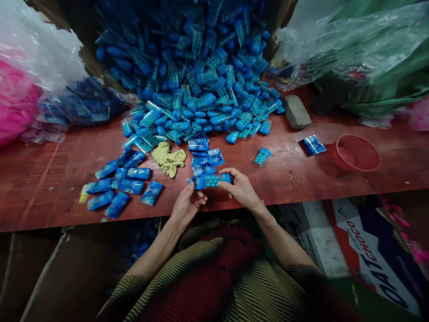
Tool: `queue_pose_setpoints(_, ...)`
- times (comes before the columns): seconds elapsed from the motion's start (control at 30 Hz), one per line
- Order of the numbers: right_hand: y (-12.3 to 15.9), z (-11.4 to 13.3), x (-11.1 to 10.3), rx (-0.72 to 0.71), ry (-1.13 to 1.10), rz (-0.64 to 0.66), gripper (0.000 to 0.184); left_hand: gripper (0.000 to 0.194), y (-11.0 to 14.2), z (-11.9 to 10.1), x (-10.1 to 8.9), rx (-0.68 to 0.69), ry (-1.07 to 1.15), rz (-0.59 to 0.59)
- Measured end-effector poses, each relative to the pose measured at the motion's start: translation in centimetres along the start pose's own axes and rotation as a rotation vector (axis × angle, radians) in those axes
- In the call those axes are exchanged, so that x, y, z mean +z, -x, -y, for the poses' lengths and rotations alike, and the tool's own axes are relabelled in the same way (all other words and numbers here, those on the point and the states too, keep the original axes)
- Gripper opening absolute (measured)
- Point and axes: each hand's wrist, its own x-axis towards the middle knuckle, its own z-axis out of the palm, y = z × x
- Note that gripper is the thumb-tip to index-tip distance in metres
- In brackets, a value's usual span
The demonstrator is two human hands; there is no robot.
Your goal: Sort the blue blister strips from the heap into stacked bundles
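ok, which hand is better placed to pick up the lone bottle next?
Probably the right hand: it's nearer the lone bottle, which lies beyond it. The left hand is farther off, at the other end of the held bottle. Right must release first.

The garment (268, 290) is yellow-and-black striped fabric with a dark red front panel (204, 281). Striped sleeves (129, 288) end near the elbows. Left hand (186, 205) and right hand (243, 190): bare.

Held bottle (213, 180): clear, smooth plastic, shiny. Film sleeve (200, 182) at its end: thin, glossy plastic. Loose wrappers (203, 167) likewise glossy. Tabletop (268, 185): smooth, dull sheen. Rag (169, 159): matt, crumpled cloth. Basket (358, 144): perforated plastic. Block (297, 112): matt, stone-like. Bag (385, 42): crinkly, transparent plastic.
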Motion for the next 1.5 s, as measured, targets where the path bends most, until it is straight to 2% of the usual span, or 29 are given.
queue_pose_setpoints(0.23, 0.1, -0.6, 0.6, 0.053, -0.095, -0.011, 0.032, 0.034, 0.0, 0.0, 0.2, 0.082, -0.035, -0.017)
queue_pose_setpoints(0.4, 0.3, -0.4, 0.8, 0.089, -0.139, -0.031, 0.034, 0.037, 0.1, -0.1, 0.2, 0.066, -0.052, 0.011)
queue_pose_setpoints(0.67, 1.0, -0.6, 1.7, 0.086, -0.186, -0.084, 0.036, 0.03, 0.4, 0.2, 0.4, 0.109, -0.035, -0.051)
queue_pose_setpoints(0.77, 1.1, -0.5, 1.9, 0.079, -0.177, -0.109, 0.036, 0.029, 0.4, 0.1, 0.5, 0.079, -0.006, -0.068)
queue_pose_setpoints(0.97, 1.1, -0.3, 1.8, 0.019, -0.205, -0.264, 0.035, 0.027, 0.3, -0.2, 0.9, -0.029, 0.078, -0.151)
queue_pose_setpoints(1.23, 1.8, -1.0, 2.5, 0.015, -0.107, -0.201, 0.035, 0.029, 0.3, 0.0, 1.4, -0.024, 0.071, -0.128)
queue_pose_setpoints(1.5, 1.8, -1.5, 1.6, 0.013, -0.011, -0.151, 0.035, 0.028, 0.3, -0.1, 0.8, 0.04, -0.005, -0.066)
